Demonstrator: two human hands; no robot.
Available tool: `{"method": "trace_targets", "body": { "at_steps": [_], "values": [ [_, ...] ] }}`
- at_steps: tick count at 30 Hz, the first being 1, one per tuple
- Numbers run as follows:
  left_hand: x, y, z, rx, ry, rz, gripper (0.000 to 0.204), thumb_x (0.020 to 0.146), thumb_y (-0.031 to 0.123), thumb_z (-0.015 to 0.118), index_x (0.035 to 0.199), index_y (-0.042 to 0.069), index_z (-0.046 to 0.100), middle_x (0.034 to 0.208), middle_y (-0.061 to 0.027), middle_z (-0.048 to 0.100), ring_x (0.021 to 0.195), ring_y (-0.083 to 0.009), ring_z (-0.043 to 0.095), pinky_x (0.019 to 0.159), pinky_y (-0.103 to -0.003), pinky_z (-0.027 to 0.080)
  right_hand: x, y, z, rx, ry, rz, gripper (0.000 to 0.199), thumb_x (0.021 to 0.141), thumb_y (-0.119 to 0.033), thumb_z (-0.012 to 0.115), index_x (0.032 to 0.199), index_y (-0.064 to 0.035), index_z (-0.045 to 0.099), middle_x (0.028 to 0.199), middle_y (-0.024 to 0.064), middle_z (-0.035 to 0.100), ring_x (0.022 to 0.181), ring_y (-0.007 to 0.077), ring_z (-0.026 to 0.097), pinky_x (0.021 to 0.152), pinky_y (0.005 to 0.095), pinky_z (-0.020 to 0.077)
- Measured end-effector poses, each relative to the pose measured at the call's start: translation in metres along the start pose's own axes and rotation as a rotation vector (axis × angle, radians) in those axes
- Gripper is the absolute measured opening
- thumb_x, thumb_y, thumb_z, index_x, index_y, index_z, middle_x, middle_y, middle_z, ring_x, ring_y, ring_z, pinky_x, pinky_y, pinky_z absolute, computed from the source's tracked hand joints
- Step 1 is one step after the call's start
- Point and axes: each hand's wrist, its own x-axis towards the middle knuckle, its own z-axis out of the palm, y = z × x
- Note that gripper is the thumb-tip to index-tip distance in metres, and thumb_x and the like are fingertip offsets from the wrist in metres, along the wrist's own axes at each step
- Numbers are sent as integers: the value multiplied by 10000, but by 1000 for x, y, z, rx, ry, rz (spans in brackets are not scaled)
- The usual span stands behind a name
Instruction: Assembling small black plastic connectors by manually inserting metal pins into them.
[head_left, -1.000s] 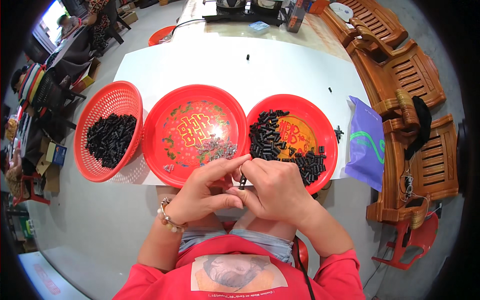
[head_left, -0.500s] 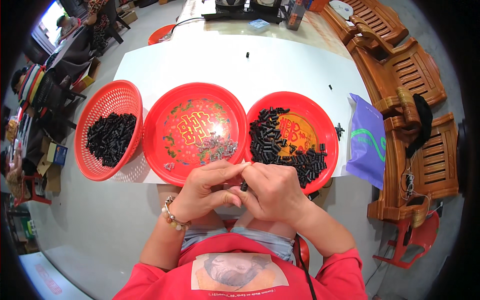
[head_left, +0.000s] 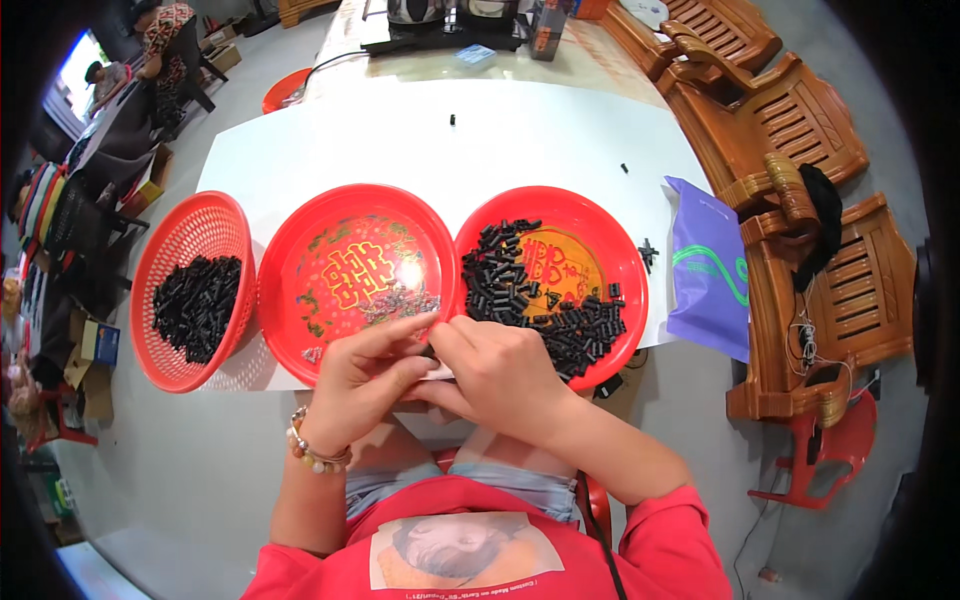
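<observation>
Worktop: white rectangular table top [head_left: 520,140], seen from above; the person sits at its near edge.
Wooden seating: brown slatted benches [head_left: 800,150] stand off the worktop's right edge.
Middle plate: round red plastic plate with gold print [head_left: 300,250], at the near edge, centre-left; a thin scatter of tiny pale bits lies on its near-right part. It touches the plate to its right.
Right plate: round red plastic plate with an orange printed centre [head_left: 590,215], at the near edge, right of centre; it holds a heap of small black cylindrical pieces [head_left: 560,325], thickest on its left and near sides.
Basket: red plastic mesh basket [head_left: 185,225], overhanging the near-left corner; a second heap of black pieces [head_left: 197,303] lies inside.
Bag: purple plastic bag with a green mark [head_left: 710,265], draped over the worktop's right edge.
Left hand [head_left: 365,375]: over the near rim of the middle plate, beaded bracelet at the wrist; fingers curled together, tips meeting the other hand's.
Right hand [head_left: 500,370]: just over the near edge between the two plates, fingers bunched and pressed against the left fingertips.
Held piece: whatever is pinched between the two hands is hidden by the fingers; cannot tell what it is.
Strays: single black pieces [head_left: 452,120] lie far out on the worktop, well apart from the plates.
</observation>
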Motion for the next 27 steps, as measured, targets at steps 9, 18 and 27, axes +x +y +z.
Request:
{"method": "trace_targets", "body": {
  "at_steps": [9,18,27],
  "values": [
    [-10,15,-126,602,872,464,223,869,10,592,1087,11,640,938,-32,651,772,-63,576,669,-186,455,3,122,-7,-262,148,406,139,823,-113,565,941,-88,634,853,120,605,727,333,620,626,448,505],
    [-15,7,-135,996,943,408,233,853,33,610,1084,18,638,1057,-76,647,938,-123,597,824,-245,461,4,163,5,-324,-19,582,109,848,-150,569,948,-120,601,945,84,567,811,290,608,652,424,494],
    [7,-7,-40,219,425,99,200,866,37,604,1055,-21,634,875,-62,677,785,-84,626,679,-198,495,14,78,3,152,144,344,92,807,-63,583,895,-48,604,835,135,611,795,326,607,679,414,489]
  ]
}}
